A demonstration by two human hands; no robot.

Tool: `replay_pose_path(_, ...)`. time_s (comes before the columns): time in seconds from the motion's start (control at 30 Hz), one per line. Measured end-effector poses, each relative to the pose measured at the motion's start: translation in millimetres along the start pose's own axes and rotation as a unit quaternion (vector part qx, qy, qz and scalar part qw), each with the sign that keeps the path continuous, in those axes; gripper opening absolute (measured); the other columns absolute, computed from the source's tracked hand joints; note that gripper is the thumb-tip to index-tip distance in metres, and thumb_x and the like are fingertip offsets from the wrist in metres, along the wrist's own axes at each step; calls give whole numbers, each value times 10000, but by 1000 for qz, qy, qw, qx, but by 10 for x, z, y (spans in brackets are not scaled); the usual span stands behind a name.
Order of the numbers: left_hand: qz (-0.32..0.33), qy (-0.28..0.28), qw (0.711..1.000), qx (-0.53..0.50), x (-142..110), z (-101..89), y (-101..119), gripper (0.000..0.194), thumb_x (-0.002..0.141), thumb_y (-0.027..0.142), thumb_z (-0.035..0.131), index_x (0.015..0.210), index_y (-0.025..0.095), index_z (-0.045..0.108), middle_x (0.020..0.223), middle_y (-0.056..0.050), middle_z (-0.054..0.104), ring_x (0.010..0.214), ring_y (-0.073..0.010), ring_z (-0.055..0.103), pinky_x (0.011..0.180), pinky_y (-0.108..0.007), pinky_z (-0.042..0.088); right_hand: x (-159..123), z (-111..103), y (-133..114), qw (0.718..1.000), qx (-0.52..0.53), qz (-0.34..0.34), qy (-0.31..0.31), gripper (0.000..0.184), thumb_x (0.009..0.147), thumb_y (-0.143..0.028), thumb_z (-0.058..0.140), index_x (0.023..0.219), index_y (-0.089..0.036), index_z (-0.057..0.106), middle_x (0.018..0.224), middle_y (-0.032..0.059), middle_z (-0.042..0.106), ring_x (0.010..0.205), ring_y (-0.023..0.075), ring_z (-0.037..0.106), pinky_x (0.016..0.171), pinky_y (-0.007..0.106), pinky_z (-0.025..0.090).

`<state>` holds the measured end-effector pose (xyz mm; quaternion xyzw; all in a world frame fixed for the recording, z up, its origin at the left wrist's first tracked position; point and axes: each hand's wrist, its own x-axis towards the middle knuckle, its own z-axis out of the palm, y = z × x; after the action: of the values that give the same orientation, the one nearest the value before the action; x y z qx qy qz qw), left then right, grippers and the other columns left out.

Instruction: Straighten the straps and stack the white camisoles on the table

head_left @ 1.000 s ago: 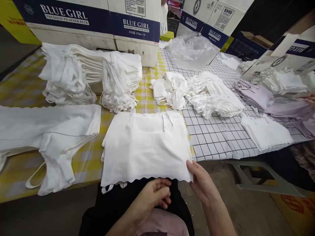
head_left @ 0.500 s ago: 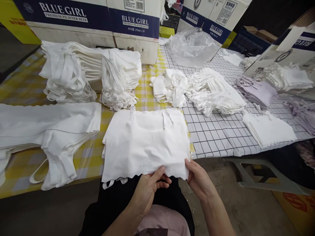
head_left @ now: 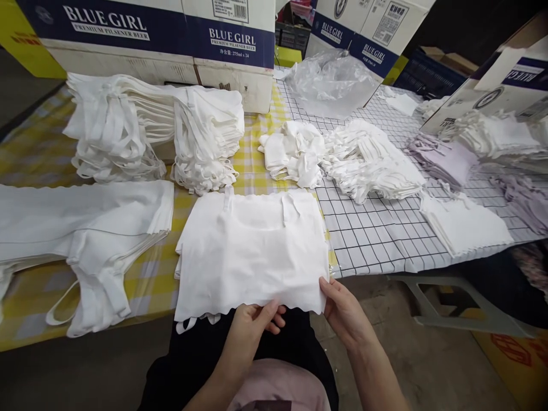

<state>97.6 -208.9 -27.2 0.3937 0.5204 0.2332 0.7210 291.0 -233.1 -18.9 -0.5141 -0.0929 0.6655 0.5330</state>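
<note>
Right, I'm looking at the white camisole (head_left: 252, 248) lying flat at the near edge of the desk (head_left: 377, 234), on top of a small pile of the same, scalloped hem hanging just over the edge. My left hand (head_left: 252, 325) has fingers pinched on the hem near its middle; right hand (head_left: 345, 314) pinches the hem's right corner. Hands are apart, both closed on cloth. I judge it thin knit: very light, limp, no stiffness, will sag and crease if lifted by one point. Best hold looks like two spread points along the hem or at the straps. It may drag the piece underneath. Stacks of white garments (head_left: 149, 131) sit behind, well apart.
</note>
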Motion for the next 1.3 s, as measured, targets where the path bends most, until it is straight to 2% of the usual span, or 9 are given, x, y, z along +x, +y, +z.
replay_pose_path(0.1,146,89,953,251,-84,-170,-196,218,838,343,529,827,181,673,684,-37,596,619,-151,551,620,-278,456,-34,34,-45,1000,-25,-10,15,423,799,-372,637,1171,-179,578,1000,78,687,864,214,632,724,298,492)
replay_pose_path(0.17,291,155,868,372,-116,-293,-330,200,821,247,560,1003,233,642,809,-39,597,739,-165,573,719,-288,458,-62,71,-85,998,-40,-30,37,506,772,-373,667,1225,-199,522,916,58,696,801,207,636,694,294,489)
replay_pose_path(0.27,443,261,705,488,-81,-440,-441,489,745,172,654,1207,275,534,1003,-69,589,944,-226,568,872,-373,423,-98,142,-131,993,-60,-64,81,727,717,-373,717,1340,-224,374,677,1,659,625,182,609,611,287,476)
replay_pose_path(0.37,469,328,595,564,4,-523,-432,623,702,216,707,1282,253,483,1147,-124,556,1082,-299,518,940,-459,376,-121,201,-143,986,-73,-104,110,860,696,-399,723,1404,-270,252,589,-29,605,524,161,561,552,288,459)
replay_pose_path(0.47,453,352,552,606,62,-562,-392,618,713,286,699,1294,256,492,1232,-141,530,1209,-338,427,1017,-511,279,-140,216,-144,980,-92,-122,125,777,696,-427,710,1363,-267,343,640,-3,614,558,170,561,547,291,454)
replay_pose_path(0.57,449,367,542,608,86,-557,-346,566,750,284,660,1292,295,497,1289,-113,524,1273,-333,373,1067,-545,129,-150,196,-145,980,-115,-112,117,510,707,-415,702,1161,-231,556,669,7,602,599,164,546,550,267,435)
replay_pose_path(0.7,439,321,583,604,122,-484,-222,539,782,187,607,1299,286,491,1271,-108,565,1245,-320,435,1067,-562,51,-120,161,-106,978,-119,-126,115,260,718,-386,694,923,-232,653,865,12,619,732,161,540,596,238,427)
replay_pose_path(0.97,452,255,615,594,156,-448,-137,489,786,114,568,1244,284,548,1301,-114,539,1256,-317,427,1068,-553,148,-86,72,-84,977,-114,-132,123,175,737,-363,676,845,-225,674,830,13,597,705,150,497,584,233,400)
replay_pose_path(1.3,441,278,673,525,84,-700,-96,618,773,44,497,1329,310,447,1391,-84,429,1294,-315,368,1068,-515,267,-140,20,-314,979,-116,-161,53,220,713,-267,671,928,-238,700,664,9,573,613,140,469,578,265,414)
